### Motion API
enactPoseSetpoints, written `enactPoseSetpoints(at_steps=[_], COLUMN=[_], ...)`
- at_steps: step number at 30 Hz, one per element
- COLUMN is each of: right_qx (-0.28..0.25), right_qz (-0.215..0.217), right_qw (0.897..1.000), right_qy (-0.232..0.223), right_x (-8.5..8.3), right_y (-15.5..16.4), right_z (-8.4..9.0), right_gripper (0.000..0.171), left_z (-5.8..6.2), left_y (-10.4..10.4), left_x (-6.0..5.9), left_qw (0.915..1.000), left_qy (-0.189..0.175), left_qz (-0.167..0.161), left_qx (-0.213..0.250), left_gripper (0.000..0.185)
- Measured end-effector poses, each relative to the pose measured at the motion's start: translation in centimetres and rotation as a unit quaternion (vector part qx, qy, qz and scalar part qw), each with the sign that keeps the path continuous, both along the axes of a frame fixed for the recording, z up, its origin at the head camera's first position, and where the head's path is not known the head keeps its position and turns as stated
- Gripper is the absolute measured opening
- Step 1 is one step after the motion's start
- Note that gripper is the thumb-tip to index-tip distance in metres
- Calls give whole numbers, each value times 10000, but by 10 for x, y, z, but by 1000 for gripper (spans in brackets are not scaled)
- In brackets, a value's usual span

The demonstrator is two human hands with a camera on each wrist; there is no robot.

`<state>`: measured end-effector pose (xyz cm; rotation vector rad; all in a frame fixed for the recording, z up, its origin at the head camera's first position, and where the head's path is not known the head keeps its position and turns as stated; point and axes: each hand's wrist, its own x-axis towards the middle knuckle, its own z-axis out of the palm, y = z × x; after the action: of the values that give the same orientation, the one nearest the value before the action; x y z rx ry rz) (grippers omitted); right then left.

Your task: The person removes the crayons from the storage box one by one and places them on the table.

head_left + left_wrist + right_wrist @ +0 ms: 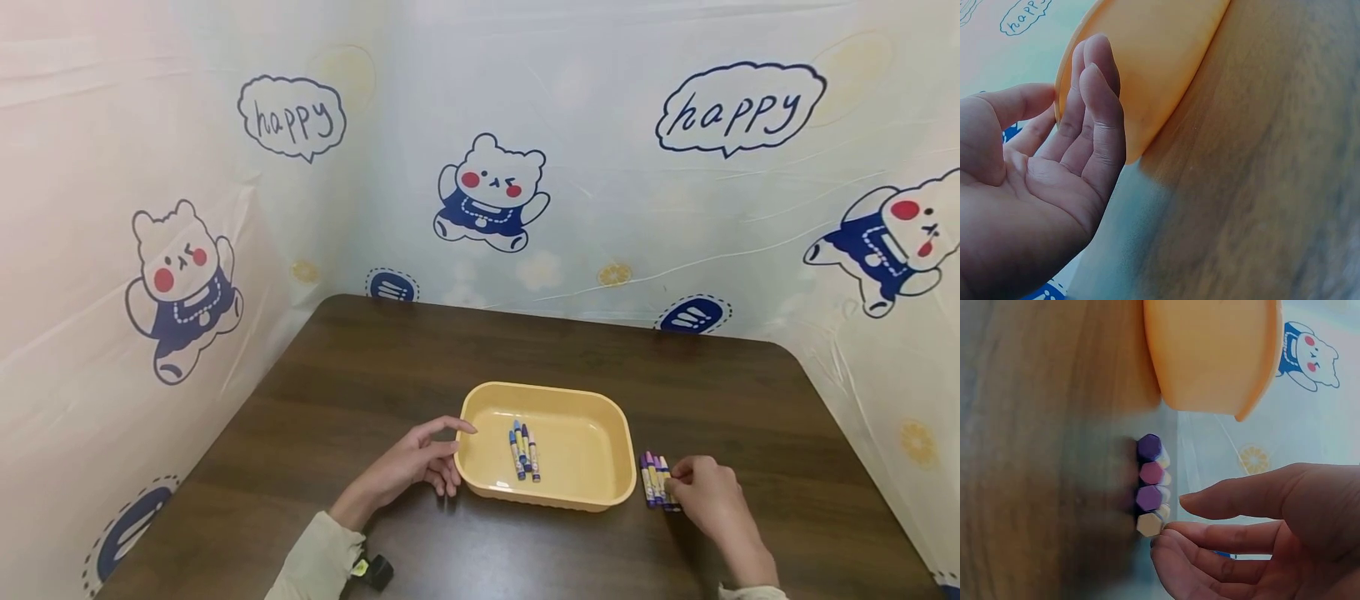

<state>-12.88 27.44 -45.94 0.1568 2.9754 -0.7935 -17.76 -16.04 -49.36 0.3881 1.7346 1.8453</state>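
Our right hand (708,493) is pinching the end crayon of the row (656,481) at the tray's (480,400) three o'clock; left hand (420,463), fingers relaxed, steadies the rim. Next calls for a clean lift into the tray.

tray (480,404) mid-table (360,375) | three crayons (524,450) in tray | crayon row (654,479) just right of tray

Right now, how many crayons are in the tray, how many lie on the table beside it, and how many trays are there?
Crayons in the yellow tray: 3
Crayons on the table by the right hand: 4
Yellow trays: 1
Total: 8 things, 7 of them crayons
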Motion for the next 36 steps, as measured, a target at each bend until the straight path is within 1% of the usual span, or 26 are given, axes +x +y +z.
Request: enactPoseSetpoints(at_steps=[9,19,25,32,36], right_qx=[63,39,98,-127,-99], right_qz=[-7,43,100,61,143], right_qw=[9999,9983,9966,9961,9948], right_qy=[111,578,810,871,1000], right_x=[1,2,2,2,3], right_y=[-1,-14,-20,-35,-52], right_z=[13,27,34,45,49], right_gripper=[11,14,13,14,15], left_z=[0,-1,-1,0,1], left_y=[0,0,-1,-1,-1], left_x=[0,2,3,2,2], left_qw=[10000,10000,10000,10000,10000], left_qy=[-11,-26,-21,7,6], left_qz=[-16,-52,-31,-20,-11], left_qx=[31,27,18,2,14], left_gripper=[37,39,35,34,34])
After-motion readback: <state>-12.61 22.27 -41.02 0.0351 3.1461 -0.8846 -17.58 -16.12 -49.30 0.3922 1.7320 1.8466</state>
